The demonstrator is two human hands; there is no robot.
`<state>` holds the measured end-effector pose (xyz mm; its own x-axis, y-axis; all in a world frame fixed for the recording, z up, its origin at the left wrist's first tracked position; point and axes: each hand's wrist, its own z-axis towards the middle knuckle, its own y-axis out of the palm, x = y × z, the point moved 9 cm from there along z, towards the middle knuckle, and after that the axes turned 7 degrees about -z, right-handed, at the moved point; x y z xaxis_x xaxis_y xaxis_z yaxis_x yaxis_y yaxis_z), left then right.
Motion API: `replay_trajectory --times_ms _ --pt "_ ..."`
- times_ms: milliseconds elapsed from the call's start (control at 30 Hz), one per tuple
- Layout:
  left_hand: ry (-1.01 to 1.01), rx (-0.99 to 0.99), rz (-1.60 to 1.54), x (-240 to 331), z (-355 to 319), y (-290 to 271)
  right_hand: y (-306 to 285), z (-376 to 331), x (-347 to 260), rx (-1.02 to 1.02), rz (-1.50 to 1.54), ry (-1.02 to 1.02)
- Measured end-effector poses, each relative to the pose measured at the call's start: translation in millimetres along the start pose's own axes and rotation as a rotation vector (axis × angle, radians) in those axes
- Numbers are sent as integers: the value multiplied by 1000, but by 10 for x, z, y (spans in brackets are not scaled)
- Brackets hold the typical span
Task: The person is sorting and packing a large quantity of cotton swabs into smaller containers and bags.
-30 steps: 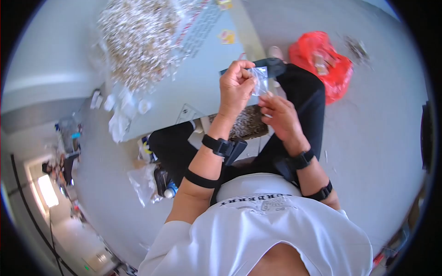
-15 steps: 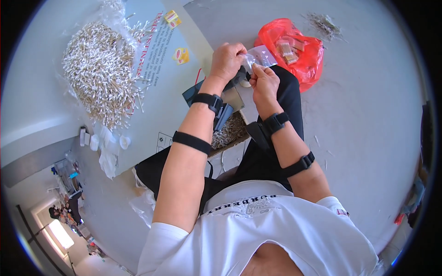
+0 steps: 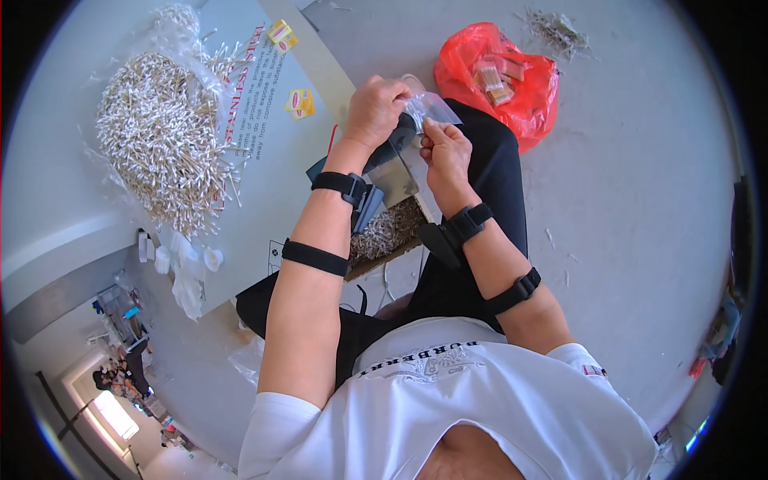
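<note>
A small clear plastic bag (image 3: pixel 436 107) is stretched between my two hands, above my dark-trousered leg. My left hand (image 3: pixel 374 110) pinches its left side with the fingers closed. The thumb and fingers of my right hand (image 3: pixel 446 157) are pinched together at its lower edge. What lies inside the bag is too small to make out. Just below my hands is an open box of cotton swabs (image 3: pixel 390 230), partly hidden by my left wrist. A large heap of white-tipped cotton swabs (image 3: pixel 156 136) spreads over the table (image 3: pixel 260 192) to the left.
Right of my knee, a red plastic bag (image 3: pixel 538 96) holds several packs of cotton swabs (image 3: pixel 494 80). Two yellow cards (image 3: pixel 299 104) lie on the table. Loose sticks (image 3: pixel 558 34) are scattered on the floor (image 3: pixel 632 176). White cups (image 3: pixel 213 258) stand at the table's near-left edge.
Both hands have shifted slightly left in view with the plastic bag. My right hand has moved lower and a little farther from my left.
</note>
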<state>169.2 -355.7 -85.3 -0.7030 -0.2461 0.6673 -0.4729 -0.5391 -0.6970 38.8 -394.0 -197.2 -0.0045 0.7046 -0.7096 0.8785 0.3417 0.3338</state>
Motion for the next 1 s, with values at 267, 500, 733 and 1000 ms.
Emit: replay_trajectory --times_ms 267,500,733,1000 --pt "140 46 7 223 -40 -84 37 -75 -83 -25 21 -75" --pt "156 98 18 234 -128 -54 -3 -65 -15 -17 75 -2" --pt "120 84 -12 134 -187 -76 32 -82 -4 -46 12 -15" --pt "-172 -1 -307 -191 -209 -155 104 -200 62 -66 -65 -22"
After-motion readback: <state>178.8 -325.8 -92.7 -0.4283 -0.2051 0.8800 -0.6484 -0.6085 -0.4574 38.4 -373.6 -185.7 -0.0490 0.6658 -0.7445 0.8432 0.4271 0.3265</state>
